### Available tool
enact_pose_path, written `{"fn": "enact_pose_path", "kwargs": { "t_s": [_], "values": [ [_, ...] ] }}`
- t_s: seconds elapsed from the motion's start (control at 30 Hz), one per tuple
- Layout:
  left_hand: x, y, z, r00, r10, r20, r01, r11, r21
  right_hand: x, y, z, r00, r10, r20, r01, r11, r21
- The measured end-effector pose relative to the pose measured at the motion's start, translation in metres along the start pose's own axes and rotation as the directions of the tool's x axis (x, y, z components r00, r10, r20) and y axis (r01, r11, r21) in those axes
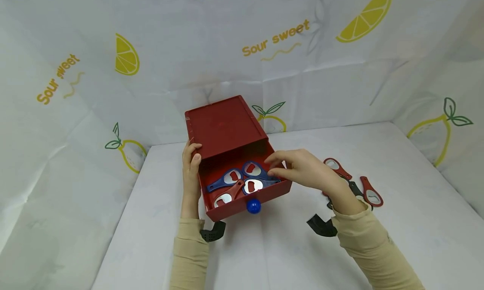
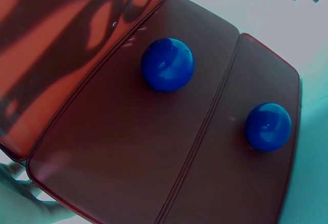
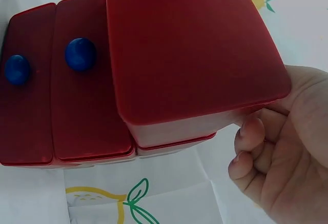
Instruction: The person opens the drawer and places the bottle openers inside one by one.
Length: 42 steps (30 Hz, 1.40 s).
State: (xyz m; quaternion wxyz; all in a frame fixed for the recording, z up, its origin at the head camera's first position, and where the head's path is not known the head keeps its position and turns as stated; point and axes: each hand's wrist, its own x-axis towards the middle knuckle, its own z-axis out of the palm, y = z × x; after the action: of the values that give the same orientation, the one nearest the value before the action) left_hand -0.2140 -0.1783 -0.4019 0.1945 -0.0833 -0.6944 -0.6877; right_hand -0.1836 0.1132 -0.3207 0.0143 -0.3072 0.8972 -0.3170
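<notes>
A red plastic drawer unit [image 1: 227, 126] has its top drawer [image 1: 245, 204] pulled out, with a blue knob [image 1: 253, 206] on its front. Inside lie several bottle openers: blue ones [image 1: 227, 178] and a red one [image 1: 230, 193], each with a metal plate. My left hand [image 1: 192, 172] grips the unit's left side, its fingertips curled over the edge. Over the drawer's right wall reaches my right hand [image 1: 304, 168], fingers loosely bent with a gap to the thumb, tips close above a blue opener's handle. In the left wrist view, two lower drawers [image 2: 128, 147] are closed.
On the white table to the right lies a loose group of bottle openers, with a red one [image 1: 372, 193] and a black one [image 1: 355, 189] among them, partly behind my right forearm. Black wrist mounts [image 1: 213, 232] stick out below both hands. A lemon-print cloth [image 1: 227, 42] hangs behind.
</notes>
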Motion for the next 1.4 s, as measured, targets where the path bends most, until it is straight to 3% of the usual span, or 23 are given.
{"fn": "enact_pose_path", "kwargs": {
  "t_s": [0.17,0.3,0.53,0.77,0.93,0.97,1.1,1.23,1.4],
  "values": [
    [-0.001,-0.001,-0.001,1.0,0.012,0.007,-0.013,1.0,0.005,-0.005,0.001,0.003,0.992,-0.045,-0.116,0.046,0.999,0.005],
    [-0.002,0.0,-0.002,1.0,0.003,0.018,-0.004,1.0,0.009,-0.011,0.001,0.005,0.962,-0.12,-0.247,0.124,0.992,0.001],
    [-0.003,0.002,-0.002,0.998,-0.016,0.055,0.016,1.0,-0.001,-0.019,0.0,0.01,0.864,-0.271,-0.423,0.293,0.956,-0.015],
    [-0.002,0.005,-0.002,0.997,-0.032,0.068,0.034,0.999,-0.018,-0.03,-0.003,0.019,0.766,-0.379,-0.519,0.441,0.897,-0.005],
    [-0.002,0.003,-0.002,0.999,-0.016,0.051,0.018,1.0,-0.023,-0.036,-0.007,0.031,0.692,-0.427,-0.582,0.537,0.843,0.02],
    [-0.002,0.003,-0.002,0.999,-0.01,0.049,0.011,1.0,-0.027,-0.038,-0.009,0.034,0.685,-0.428,-0.589,0.544,0.838,0.024],
    [-0.003,0.002,-0.002,0.999,0.007,0.045,-0.006,1.0,-0.023,-0.045,-0.013,0.045,0.676,-0.435,-0.595,0.566,0.823,0.041],
    [-0.002,0.002,-0.001,0.999,0.015,0.05,-0.013,0.999,-0.029,-0.049,-0.012,0.058,0.713,-0.443,-0.543,0.569,0.818,0.08],
    [-0.002,0.003,-0.001,0.998,0.028,0.053,-0.026,0.999,-0.036,-0.052,-0.008,0.073,0.785,-0.413,-0.462,0.534,0.829,0.166]
  ]
}}
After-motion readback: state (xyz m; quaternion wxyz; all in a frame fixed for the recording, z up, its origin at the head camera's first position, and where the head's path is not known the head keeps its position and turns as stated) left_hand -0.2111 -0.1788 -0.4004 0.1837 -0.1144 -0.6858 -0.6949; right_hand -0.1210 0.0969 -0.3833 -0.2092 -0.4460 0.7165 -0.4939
